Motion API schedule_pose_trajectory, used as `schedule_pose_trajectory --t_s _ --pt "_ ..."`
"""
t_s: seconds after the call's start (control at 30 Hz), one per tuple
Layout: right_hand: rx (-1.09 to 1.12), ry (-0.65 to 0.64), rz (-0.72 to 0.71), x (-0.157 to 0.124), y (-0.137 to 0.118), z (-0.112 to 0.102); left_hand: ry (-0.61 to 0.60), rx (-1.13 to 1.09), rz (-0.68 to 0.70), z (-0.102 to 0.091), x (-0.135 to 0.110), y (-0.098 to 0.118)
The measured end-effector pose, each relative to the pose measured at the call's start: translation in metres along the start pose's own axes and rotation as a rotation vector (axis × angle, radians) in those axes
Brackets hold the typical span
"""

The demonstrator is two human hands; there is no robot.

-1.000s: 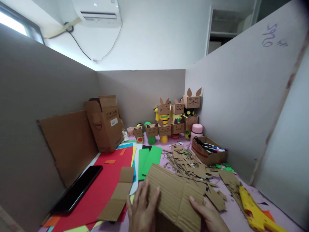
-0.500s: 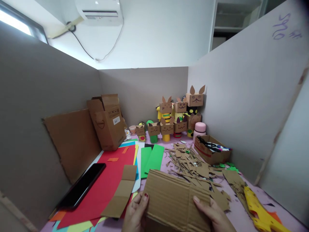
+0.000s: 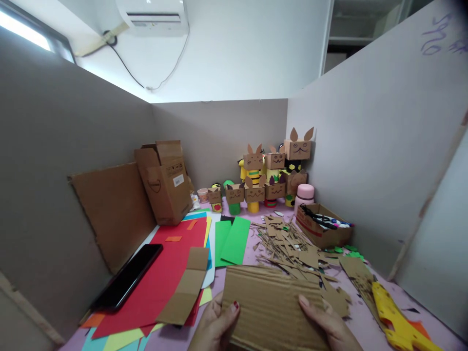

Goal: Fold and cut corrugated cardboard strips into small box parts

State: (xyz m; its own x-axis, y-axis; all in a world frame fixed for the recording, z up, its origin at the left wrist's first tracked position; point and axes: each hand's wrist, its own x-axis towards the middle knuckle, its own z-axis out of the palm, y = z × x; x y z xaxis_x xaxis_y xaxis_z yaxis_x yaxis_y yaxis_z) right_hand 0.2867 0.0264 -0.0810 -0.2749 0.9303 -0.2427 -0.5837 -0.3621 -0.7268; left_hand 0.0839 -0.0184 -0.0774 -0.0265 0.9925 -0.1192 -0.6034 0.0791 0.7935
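A ribbed brown piece of cardboard (image 3: 268, 307) is held low in front of me, its lower part cut off by the picture's edge. My left hand (image 3: 215, 324) grips its left side with the thumb on top. On the right side, my right hand (image 3: 331, 324) pinches it the same way, thumb on the face and fingers hidden beneath. Just left of it lies a creased cardboard strip (image 3: 186, 287) on red paper (image 3: 146, 287). Beyond it are green paper sheets (image 3: 236, 241) and a heap of cardboard scraps (image 3: 288, 243).
A black phone (image 3: 127, 278) lies at left near a tall cardboard box (image 3: 166, 190). Cardboard animal figures (image 3: 254, 195) stand at the back. At right are a pink bottle (image 3: 304, 195), a tool box (image 3: 323, 234) and a yellow glue gun (image 3: 397, 317). Partition walls enclose the table.
The cardboard piece has tilted and shifted slightly down and right, and its right-hand crease no longer shows clearly. Both hands keep hold of it. The whole view has shifted a little.
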Motion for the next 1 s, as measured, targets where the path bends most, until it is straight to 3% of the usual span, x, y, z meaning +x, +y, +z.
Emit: schedule_pose_trajectory --t_s 0.13,0.23,0.33,0.47,0.53,0.6,0.63,0.7,0.77,0.87,0.93,1.0 --pt "-0.131 0.07 0.06 -0.001 -0.008 0.004 0.004 0.032 0.007 0.001 0.003 -0.004" --pt "-0.287 0.075 0.014 0.004 -0.007 -0.002 0.086 0.134 0.04 0.001 0.003 -0.005" --pt "-0.311 0.109 -0.017 0.012 0.001 -0.015 0.204 0.506 0.194 -0.001 0.0 0.002" --pt "-0.398 0.224 -0.083 0.018 0.006 -0.026 0.396 1.133 0.443 -0.014 -0.006 0.028" --pt "-0.43 0.152 -0.04 0.017 0.004 -0.021 0.396 1.472 0.387 -0.025 -0.01 0.043" --pt "-0.427 0.035 0.003 0.013 0.001 -0.013 0.326 1.792 0.143 -0.039 -0.014 0.055" --pt "-0.427 -0.008 0.007 0.012 0.001 -0.009 0.308 1.884 0.027 -0.046 -0.016 0.061" --pt "-0.446 -0.052 -0.026 0.01 0.002 -0.003 0.276 1.932 -0.043 -0.056 -0.017 0.07" --pt "-0.474 -0.083 -0.046 0.011 0.006 -0.003 0.28 1.879 0.063 -0.059 -0.017 0.076" --pt "-0.558 -0.018 -0.147 0.015 0.012 -0.01 0.448 1.722 0.337 -0.051 -0.016 0.077" --pt "-0.771 0.129 -0.343 0.015 0.014 -0.013 0.536 1.611 0.629 -0.041 -0.017 0.067" --pt "-0.94 0.25 -0.543 0.012 0.015 -0.013 0.429 1.547 0.944 -0.031 -0.017 0.05"
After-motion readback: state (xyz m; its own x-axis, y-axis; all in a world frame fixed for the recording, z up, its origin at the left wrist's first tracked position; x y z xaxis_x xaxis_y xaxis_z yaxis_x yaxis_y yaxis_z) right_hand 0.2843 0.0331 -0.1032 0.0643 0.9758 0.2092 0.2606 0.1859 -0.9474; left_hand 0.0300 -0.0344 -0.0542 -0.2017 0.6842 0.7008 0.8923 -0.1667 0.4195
